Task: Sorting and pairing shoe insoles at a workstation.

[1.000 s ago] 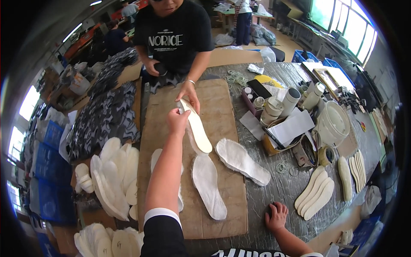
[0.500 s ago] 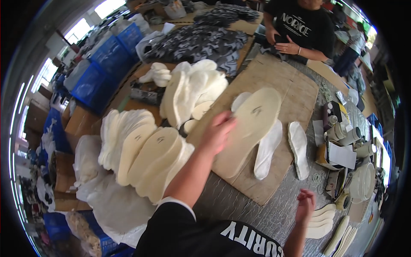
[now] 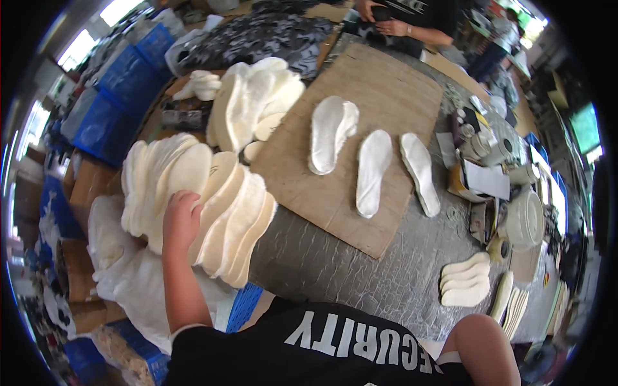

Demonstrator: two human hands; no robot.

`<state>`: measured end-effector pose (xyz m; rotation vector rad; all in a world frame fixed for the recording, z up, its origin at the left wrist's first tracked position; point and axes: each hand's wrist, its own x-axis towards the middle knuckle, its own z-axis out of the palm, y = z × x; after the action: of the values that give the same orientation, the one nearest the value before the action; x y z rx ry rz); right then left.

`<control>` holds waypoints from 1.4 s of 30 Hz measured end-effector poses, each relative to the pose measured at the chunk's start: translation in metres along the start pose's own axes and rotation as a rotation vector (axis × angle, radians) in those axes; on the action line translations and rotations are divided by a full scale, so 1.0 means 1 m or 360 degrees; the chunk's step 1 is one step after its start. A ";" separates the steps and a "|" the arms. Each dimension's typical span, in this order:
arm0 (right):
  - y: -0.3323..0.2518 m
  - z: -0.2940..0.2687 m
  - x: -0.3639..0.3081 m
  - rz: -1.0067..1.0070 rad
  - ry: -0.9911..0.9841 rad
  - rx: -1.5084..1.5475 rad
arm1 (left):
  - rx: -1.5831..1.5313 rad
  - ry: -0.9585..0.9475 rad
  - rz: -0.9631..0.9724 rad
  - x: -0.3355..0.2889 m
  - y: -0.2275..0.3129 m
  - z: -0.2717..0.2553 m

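At the left stands a row of cream, fleecy shoe insoles [image 3: 222, 212], leaning against each other. My left hand [image 3: 182, 219] is at this row, its fingers bent over the face of a cream insole [image 3: 188, 168] and appearing to grip it. The palm side is hidden. My right arm [image 3: 483, 350] is bent at the lower right, and its hand does not show. On a brown board [image 3: 309, 193] lie two overlapping white insoles [image 3: 327, 135] and a single white insole [image 3: 374, 174]. Another white insole [image 3: 420, 174] lies to the right, past the board's edge.
A second pile of fleecy insoles [image 3: 251, 96] stands behind the row. Blue crates [image 3: 109, 119] line the far left. At the right are a box of tubs [image 3: 479, 177], a white bucket [image 3: 523, 219] and fanned insoles [image 3: 465, 281]. Another person's hands [image 3: 389, 26] work across the table.
My left hand has moved left from the board to the row of insoles. The large insole it held over the board is gone from there. My right hand has left the view, which has shifted.
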<state>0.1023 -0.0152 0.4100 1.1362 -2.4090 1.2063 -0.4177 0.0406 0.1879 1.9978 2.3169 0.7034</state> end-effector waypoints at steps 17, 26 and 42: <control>-0.033 0.061 0.055 0.0582 0.0863 -0.0599 | -0.1815 -0.1318 -0.1172 0.020 0.238 0.294; -0.035 0.073 0.036 0.0719 0.0666 -0.0088 | -0.1803 -0.1411 -0.1043 0.007 0.263 0.306; 0.161 0.315 -0.192 0.2675 0.3676 -0.0263 | -0.0161 -0.2261 0.0259 -0.095 0.201 0.199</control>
<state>0.1602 -0.0901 0.0182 -1.8674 -0.6810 0.9444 -0.1542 0.0347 0.0485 1.6503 1.2072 -0.5118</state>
